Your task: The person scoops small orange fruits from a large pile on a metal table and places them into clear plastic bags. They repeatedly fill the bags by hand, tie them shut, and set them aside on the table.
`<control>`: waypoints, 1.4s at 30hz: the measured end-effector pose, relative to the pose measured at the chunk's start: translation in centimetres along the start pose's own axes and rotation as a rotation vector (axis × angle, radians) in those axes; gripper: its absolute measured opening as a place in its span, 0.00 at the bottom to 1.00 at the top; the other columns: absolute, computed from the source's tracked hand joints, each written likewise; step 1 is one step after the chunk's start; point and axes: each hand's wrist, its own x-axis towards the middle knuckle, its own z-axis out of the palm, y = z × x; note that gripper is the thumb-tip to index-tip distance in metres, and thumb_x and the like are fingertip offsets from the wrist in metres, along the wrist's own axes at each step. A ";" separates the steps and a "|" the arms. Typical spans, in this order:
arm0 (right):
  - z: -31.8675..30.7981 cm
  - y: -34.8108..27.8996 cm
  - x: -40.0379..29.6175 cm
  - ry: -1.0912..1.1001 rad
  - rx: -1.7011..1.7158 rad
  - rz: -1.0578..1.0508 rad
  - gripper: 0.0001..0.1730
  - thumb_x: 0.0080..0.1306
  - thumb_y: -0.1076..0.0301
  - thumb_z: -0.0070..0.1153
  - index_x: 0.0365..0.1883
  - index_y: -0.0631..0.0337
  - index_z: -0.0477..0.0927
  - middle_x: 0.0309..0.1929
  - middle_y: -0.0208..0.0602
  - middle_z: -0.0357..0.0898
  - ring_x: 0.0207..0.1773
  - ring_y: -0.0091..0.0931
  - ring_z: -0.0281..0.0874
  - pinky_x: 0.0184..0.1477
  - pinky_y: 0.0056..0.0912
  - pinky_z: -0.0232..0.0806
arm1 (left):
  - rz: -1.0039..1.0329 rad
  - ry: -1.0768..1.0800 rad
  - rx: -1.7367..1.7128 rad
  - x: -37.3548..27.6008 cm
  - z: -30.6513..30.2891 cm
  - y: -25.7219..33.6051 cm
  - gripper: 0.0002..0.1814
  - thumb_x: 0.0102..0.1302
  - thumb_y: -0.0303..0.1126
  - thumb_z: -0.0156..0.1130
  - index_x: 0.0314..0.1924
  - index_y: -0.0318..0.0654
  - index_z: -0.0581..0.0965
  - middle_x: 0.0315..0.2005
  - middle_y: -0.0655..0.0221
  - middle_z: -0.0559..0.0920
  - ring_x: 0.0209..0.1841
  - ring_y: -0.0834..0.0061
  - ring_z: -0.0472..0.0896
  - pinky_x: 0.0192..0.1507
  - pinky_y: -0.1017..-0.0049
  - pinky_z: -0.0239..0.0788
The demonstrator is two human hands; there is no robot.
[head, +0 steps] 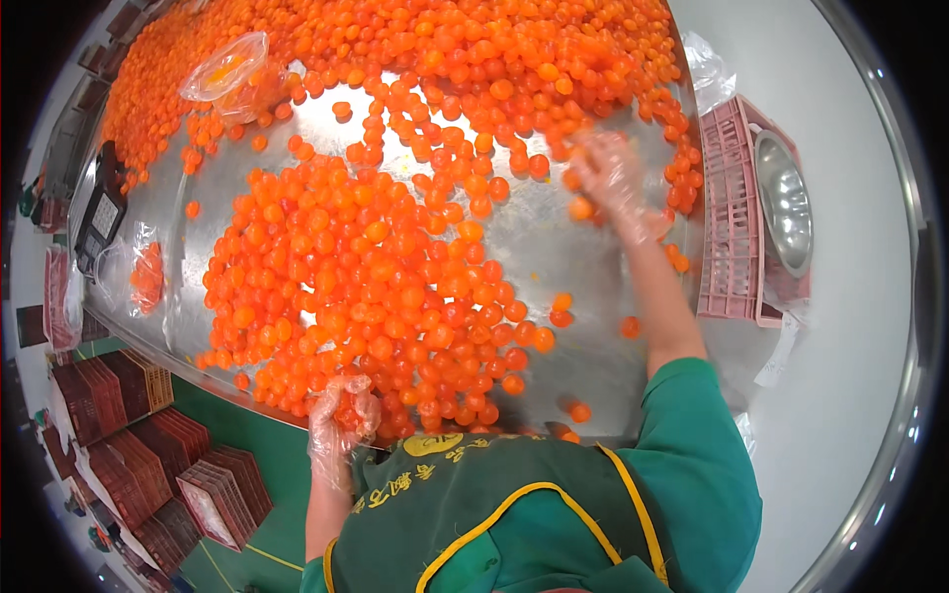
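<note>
Orange-red balls that look like salted egg yolks cover much of a metal table. A near heap of yolks (356,274) lies in front of me, and a larger bank of yolks (474,44) spreads along the far side. My left hand (342,419), in a clear plastic glove, is cupped around several yolks at the near heap's front edge. Stretched forward, my gloved right hand (612,174) reaches the near fringe of the far bank. Its fingers are blurred among yolks, and whether it grips any is unclear.
An open plastic bag (230,70) sits on the far bank. At the left, a bag of yolks (147,274) lies beside a dark device with a keypad (102,215), probably a scale. To the right, a pink crate (730,215) holds a metal bowl (784,200). Stacked crates (126,474) stand lower left.
</note>
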 end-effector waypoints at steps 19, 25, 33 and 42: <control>0.8 -15.7 6.0 -0.551 0.586 0.577 0.24 0.72 0.45 0.50 0.49 0.58 0.79 0.37 0.45 0.79 0.44 0.43 0.80 0.47 0.58 0.72 | -0.080 -0.065 -0.404 1.0 -0.5 1.1 0.32 0.73 0.53 0.59 0.67 0.38 0.71 0.48 0.61 0.78 0.43 0.67 0.80 0.37 0.70 0.80; 4.2 -11.1 2.5 -0.430 0.131 -0.030 0.11 0.68 0.73 0.55 0.46 0.64 0.83 0.44 0.56 0.82 0.49 0.48 0.80 0.51 0.49 0.72 | 0.076 -0.218 -0.345 0.1 0.5 1.3 0.36 0.71 0.47 0.64 0.74 0.46 0.64 0.57 0.54 0.74 0.42 0.59 0.79 0.36 0.71 0.82; -3.4 -12.3 -7.5 -0.165 0.826 0.532 0.19 0.69 0.75 0.58 0.59 0.68 0.79 0.48 0.35 0.81 0.51 0.27 0.78 0.56 0.29 0.70 | 0.243 -0.316 -0.257 1.7 -0.8 10.1 0.33 0.73 0.41 0.61 0.76 0.57 0.63 0.59 0.64 0.76 0.37 0.70 0.81 0.25 0.83 0.76; -8.8 -23.2 -12.4 0.014 1.145 0.980 0.24 0.71 0.73 0.59 0.65 0.66 0.75 0.54 0.34 0.79 0.48 0.21 0.78 0.54 0.26 0.72 | 0.168 -0.446 -0.409 5.4 -2.4 22.0 0.33 0.78 0.63 0.38 0.71 0.51 0.67 0.71 0.63 0.70 0.57 0.55 0.76 0.59 0.57 0.74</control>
